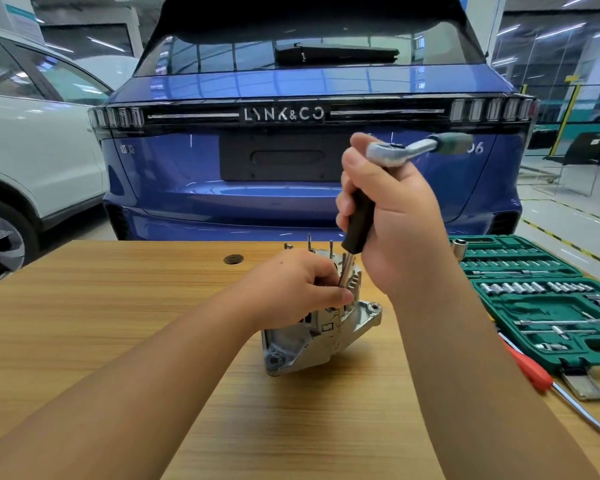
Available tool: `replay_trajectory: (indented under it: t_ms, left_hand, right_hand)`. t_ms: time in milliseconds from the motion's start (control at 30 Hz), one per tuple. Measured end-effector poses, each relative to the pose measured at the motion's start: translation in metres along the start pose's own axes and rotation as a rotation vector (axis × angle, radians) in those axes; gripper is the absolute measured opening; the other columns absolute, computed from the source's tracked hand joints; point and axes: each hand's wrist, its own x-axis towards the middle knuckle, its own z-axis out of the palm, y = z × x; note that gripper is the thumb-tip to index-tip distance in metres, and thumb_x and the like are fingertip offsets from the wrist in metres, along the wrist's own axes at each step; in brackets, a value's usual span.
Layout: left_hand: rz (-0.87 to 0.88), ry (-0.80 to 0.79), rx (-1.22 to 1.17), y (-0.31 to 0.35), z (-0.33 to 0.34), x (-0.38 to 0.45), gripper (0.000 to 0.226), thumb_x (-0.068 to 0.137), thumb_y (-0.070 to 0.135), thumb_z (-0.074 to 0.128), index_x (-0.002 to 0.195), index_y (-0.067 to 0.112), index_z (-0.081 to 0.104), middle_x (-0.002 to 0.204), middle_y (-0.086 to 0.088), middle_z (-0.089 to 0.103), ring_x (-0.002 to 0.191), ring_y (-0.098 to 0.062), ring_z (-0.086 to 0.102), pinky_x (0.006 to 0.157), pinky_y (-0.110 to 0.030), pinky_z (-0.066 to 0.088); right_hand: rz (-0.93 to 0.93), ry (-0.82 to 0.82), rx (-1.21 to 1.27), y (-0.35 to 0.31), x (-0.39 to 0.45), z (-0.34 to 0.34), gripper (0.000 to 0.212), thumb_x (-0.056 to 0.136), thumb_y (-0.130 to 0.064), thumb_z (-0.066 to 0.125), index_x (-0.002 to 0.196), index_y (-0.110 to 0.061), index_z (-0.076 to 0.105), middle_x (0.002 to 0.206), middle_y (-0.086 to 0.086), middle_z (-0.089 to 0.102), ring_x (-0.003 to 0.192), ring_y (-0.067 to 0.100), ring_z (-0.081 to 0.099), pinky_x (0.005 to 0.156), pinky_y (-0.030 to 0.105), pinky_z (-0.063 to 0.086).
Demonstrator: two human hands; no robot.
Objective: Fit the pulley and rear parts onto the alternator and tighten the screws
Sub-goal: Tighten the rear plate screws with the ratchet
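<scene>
Head view, items as seen:

Alternator (321, 327): cast metal housing, dull silver, ribbed and finned on its upper part, with rounded mounting ears bored through at the near-left and right corners. It stands near the middle of the table (118, 323), tilted slightly. Thin studs (309, 241) rise upright from its far top edge.

My left hand (302, 289): fingers curled down onto the top of the alternator, thumb and fingertips pinching the lower end of the socket shaft (346, 271), a slim bright steel rod.

My right hand (392, 216): raised above the alternator, wrapped around a black cylindrical extension (359, 220), smooth and matt, which runs down to the shaft.

Ratchet (413, 148): polished round head sits atop my right hand; its handle points right, ending in a grey-green grip, blurred.

Table: pale wood-grain top, flat, with a round dark hole (233, 259) near the far edge.

Socket case (548, 299): green moulded plastic, open, at the table's right; rows of chrome sockets and bars lie in its recesses. A metal latch (582, 384) hangs at its near edge.

Screwdriver (548, 382): red handle, long steel blade, lying beside the case, tip toward me.

Blue car (291, 140): glossy rear, lettered LYNK&CO, beyond the table.

White car (32, 133): at left, partly seen
</scene>
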Motion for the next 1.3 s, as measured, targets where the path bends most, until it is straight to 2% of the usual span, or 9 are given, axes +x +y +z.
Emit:
replay_trajectory:
  t_ms: [167, 267, 400, 567, 700, 800, 967, 1100, 1300]
  left_hand:
    - [0.024, 0.010, -0.041, 0.000, 0.001, 0.002, 0.023, 0.091, 0.048, 0.066, 0.074, 0.033, 0.061, 0.060, 0.020, 0.057, 0.053, 0.007, 0.050, 0.042, -0.012, 0.036]
    - [0.034, 0.021, -0.073, -0.005, 0.003, 0.001, 0.020, 0.090, 0.047, 0.068, 0.077, 0.033, 0.063, 0.067, 0.024, 0.060, 0.057, 0.009, 0.053, 0.045, -0.012, 0.037]
    - [0.038, 0.070, -0.105, -0.010, 0.006, 0.001, 0.026, 0.085, 0.049, 0.073, 0.082, 0.030, 0.055, 0.064, 0.014, 0.055, 0.058, 0.017, 0.051, 0.047, -0.003, 0.036]
    - [0.018, 0.054, -0.085, -0.005, 0.005, 0.002, 0.025, 0.087, 0.051, 0.070, 0.074, 0.032, 0.060, 0.064, 0.021, 0.059, 0.054, 0.009, 0.052, 0.043, -0.009, 0.033]
    - [0.029, 0.017, -0.026, -0.002, 0.004, -0.001, 0.020, 0.090, 0.054, 0.064, 0.080, 0.037, 0.064, 0.073, 0.015, 0.062, 0.063, -0.001, 0.057, 0.052, -0.020, 0.039]
    - [0.014, 0.007, -0.016, -0.003, 0.001, -0.001, 0.019, 0.091, 0.053, 0.064, 0.080, 0.037, 0.063, 0.075, 0.011, 0.062, 0.063, -0.002, 0.057, 0.052, -0.018, 0.039]
    - [0.023, 0.033, -0.068, -0.002, 0.003, 0.004, 0.024, 0.091, 0.048, 0.066, 0.073, 0.032, 0.063, 0.066, 0.009, 0.060, 0.052, 0.001, 0.050, 0.049, -0.019, 0.039]
    - [0.036, 0.032, -0.079, -0.007, 0.006, 0.002, 0.021, 0.091, 0.048, 0.066, 0.082, 0.030, 0.067, 0.067, 0.013, 0.061, 0.053, 0.003, 0.051, 0.047, -0.011, 0.035]
    - [0.013, 0.062, -0.088, -0.010, 0.007, 0.002, 0.028, 0.085, 0.054, 0.070, 0.096, 0.032, 0.056, 0.072, 0.016, 0.052, 0.058, 0.018, 0.050, 0.044, -0.002, 0.035]
  right_hand:
    - [-0.254, -0.103, -0.091, 0.009, -0.001, 0.005, 0.041, 0.094, 0.002, 0.059, 0.121, -0.030, 0.060, 0.081, 0.005, 0.055, 0.063, 0.016, 0.052, 0.057, 0.029, 0.047]
    - [-0.208, -0.188, -0.041, 0.014, -0.001, 0.007, 0.044, 0.088, -0.011, 0.061, 0.117, -0.043, 0.068, 0.082, -0.001, 0.058, 0.070, 0.015, 0.051, 0.064, 0.034, 0.047]
    - [-0.086, -0.259, 0.130, 0.011, -0.002, 0.003, 0.040, 0.085, -0.028, 0.050, 0.122, -0.026, 0.067, 0.084, 0.000, 0.061, 0.074, 0.015, 0.055, 0.068, 0.036, 0.041]
    - [-0.086, -0.038, -0.023, 0.005, -0.004, 0.007, 0.032, 0.090, -0.031, 0.066, 0.117, -0.014, 0.058, 0.072, -0.006, 0.060, 0.060, 0.012, 0.050, 0.056, 0.029, 0.043]
    - [-0.097, 0.161, -0.121, 0.001, -0.003, 0.005, 0.015, 0.090, -0.029, 0.071, 0.083, -0.020, 0.063, 0.057, -0.008, 0.048, 0.048, 0.011, 0.040, 0.046, 0.025, 0.036]
    - [-0.040, 0.079, -0.053, 0.001, 0.000, 0.002, 0.012, 0.092, -0.021, 0.067, 0.102, -0.018, 0.060, 0.067, -0.005, 0.056, 0.055, 0.012, 0.048, 0.055, 0.026, 0.043]
    - [-0.264, -0.074, -0.125, 0.008, -0.003, 0.010, 0.039, 0.093, 0.003, 0.061, 0.122, -0.024, 0.058, 0.082, 0.008, 0.055, 0.061, 0.015, 0.049, 0.058, 0.026, 0.046]
    - [-0.201, -0.127, -0.049, 0.012, -0.002, 0.009, 0.043, 0.084, -0.009, 0.056, 0.113, -0.038, 0.068, 0.080, -0.009, 0.061, 0.068, 0.011, 0.051, 0.067, 0.035, 0.045]
    - [-0.100, -0.161, 0.040, 0.005, -0.002, 0.005, 0.039, 0.085, -0.038, 0.060, 0.120, -0.023, 0.063, 0.081, -0.007, 0.063, 0.073, 0.010, 0.056, 0.072, 0.030, 0.047]
